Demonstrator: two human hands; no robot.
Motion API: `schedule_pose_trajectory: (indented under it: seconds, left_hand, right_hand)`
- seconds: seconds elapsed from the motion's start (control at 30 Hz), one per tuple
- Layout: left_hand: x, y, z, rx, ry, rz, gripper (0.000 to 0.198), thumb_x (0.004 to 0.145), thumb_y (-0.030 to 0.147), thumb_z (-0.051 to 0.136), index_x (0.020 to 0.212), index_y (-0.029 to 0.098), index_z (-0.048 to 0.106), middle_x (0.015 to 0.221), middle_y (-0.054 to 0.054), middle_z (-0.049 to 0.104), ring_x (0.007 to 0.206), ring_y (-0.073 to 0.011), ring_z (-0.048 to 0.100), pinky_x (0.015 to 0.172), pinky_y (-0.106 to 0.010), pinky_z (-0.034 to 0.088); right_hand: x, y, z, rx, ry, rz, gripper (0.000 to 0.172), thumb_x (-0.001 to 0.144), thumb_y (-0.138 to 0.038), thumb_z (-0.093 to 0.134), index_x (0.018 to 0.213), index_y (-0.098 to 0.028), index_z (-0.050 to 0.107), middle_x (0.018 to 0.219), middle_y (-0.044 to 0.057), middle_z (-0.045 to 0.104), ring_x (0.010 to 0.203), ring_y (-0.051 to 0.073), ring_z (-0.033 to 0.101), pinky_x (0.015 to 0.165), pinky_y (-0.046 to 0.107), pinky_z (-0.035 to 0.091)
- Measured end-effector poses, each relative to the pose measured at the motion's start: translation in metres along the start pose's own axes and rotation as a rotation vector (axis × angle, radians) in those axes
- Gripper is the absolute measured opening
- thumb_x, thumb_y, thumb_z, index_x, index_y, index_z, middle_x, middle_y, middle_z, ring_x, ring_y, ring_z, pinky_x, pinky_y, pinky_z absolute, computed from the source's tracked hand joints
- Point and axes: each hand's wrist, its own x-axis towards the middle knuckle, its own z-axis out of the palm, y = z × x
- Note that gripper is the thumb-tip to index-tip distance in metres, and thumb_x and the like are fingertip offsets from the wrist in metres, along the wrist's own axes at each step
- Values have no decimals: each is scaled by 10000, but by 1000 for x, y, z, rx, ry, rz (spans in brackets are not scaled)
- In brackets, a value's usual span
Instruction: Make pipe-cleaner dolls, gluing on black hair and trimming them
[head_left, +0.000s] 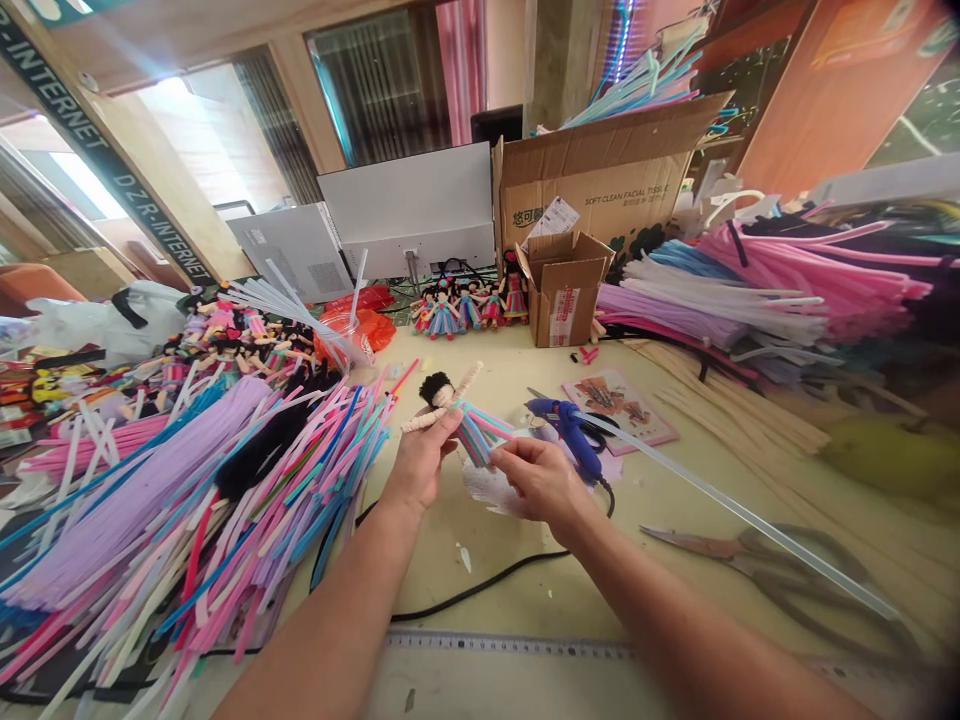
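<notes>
A small pipe-cleaner doll with black curly hair, cream arms and a striped pink, blue and green skirt is held above the table. My left hand is closed round its body, thumb on the front below one arm. With thumb and fingers pinched, my right hand grips the skirt's lower edge. Just beyond the right hand lies a blue glue gun, a long clear glue stick running out of its back. Large scissors lie to the right, beside my right forearm.
Bundles of coloured pipe cleaners cover the left side; more pipe cleaners are piled at right. Finished dolls stand at the back by a small cardboard box. A ruler and black cable lie in front.
</notes>
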Motion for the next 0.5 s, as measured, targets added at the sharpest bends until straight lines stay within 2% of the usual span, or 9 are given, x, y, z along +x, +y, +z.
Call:
schedule_pose_trajectory:
  seconds: [0.2, 0.4, 0.5]
  left_hand:
    - [0, 2, -1, 12, 3, 4, 328, 631, 383, 826, 859, 217, 658, 805, 30, 630, 726, -100, 550, 641, -228, 391]
    - [-2, 0, 0, 3, -30, 10, 302, 642, 365, 827, 831, 211, 650, 793, 34, 620, 709, -89, 543, 662, -229, 408]
    - [-2, -1, 2, -36, -26, -1, 314, 631, 371, 832, 824, 205, 648, 821, 25, 637, 730, -95, 563, 672, -233, 416]
  right_hand:
    - [0, -4, -10, 72, 73, -35, 415, 798, -565, 594, 746, -157, 641, 502, -63, 407, 444, 71, 348, 427, 226, 220]
    - [2, -2, -9, 202, 56, 22, 349, 735, -468, 676, 607, -177, 533, 492, -65, 414, 430, 57, 316, 423, 220, 207]
    - [-1, -3, -5, 203, 13, 35, 326, 730, -434, 668, 580, -179, 531, 465, -68, 397, 425, 56, 303, 419, 217, 191]
